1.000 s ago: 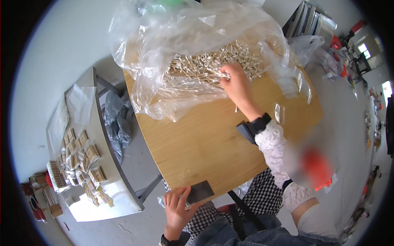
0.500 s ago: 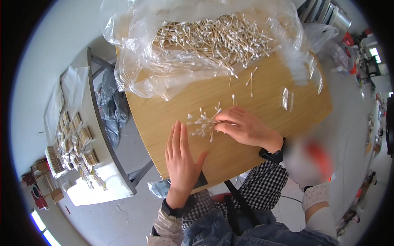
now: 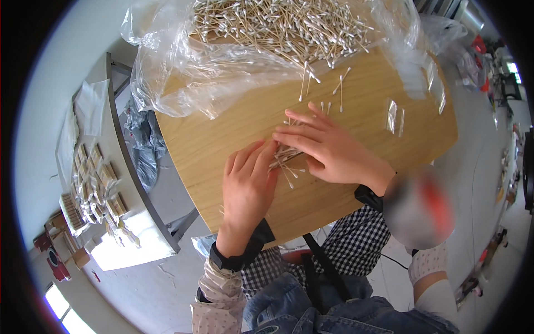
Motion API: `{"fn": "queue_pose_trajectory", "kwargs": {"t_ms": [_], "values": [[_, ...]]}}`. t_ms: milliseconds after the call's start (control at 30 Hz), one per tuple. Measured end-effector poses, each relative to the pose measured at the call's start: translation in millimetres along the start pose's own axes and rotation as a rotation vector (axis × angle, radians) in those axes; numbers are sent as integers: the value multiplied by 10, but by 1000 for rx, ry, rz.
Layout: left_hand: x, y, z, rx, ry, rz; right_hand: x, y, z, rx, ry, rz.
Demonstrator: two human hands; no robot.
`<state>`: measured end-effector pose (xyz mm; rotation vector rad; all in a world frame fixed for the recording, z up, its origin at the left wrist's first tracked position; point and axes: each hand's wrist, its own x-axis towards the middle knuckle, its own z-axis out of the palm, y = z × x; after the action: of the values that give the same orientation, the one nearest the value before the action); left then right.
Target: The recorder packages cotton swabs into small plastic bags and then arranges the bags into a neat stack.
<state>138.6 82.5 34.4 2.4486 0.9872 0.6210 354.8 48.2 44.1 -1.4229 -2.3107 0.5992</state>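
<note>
Both hands, left hand [image 3: 247, 186] and right hand [image 3: 328, 147], lie flat and open, corralling a small cotton swab bunch [image 3: 285, 158]; the clear plastic bag [image 3: 183, 72] holds the big swab heap [image 3: 278, 25].

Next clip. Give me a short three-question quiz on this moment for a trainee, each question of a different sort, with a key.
1. True or false: the left hand and the right hand both lie flat on a small bunch of cotton swabs on the wooden table.
2. Where is the big pile of cotton swabs? A. on the clear plastic sheet at the far side of the table; B. on the floor; C. in a cardboard box.
3. Fill in: the two small clear bags lie on the table to the person's ____ of the hands.

Key: 1 true; 2 A; 3 right.
</note>
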Motion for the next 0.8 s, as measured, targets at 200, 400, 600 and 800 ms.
{"fn": "queue_pose_trajectory", "kwargs": {"t_ms": [200, 400, 600, 800], "values": [[-105, 17, -60, -38, 31, -143, -25, 165, 28, -59, 187, 2], [-188, -41, -52, -68, 119, -227, -38, 207, 64, -37, 292, 47], [-239, -111, -115, -70, 187, -231, -97, 425, -20, -131, 381, 136], [-344, -131, -181, -61, 182, -264, -78, 101, -86, -281, 513, 214]]}}
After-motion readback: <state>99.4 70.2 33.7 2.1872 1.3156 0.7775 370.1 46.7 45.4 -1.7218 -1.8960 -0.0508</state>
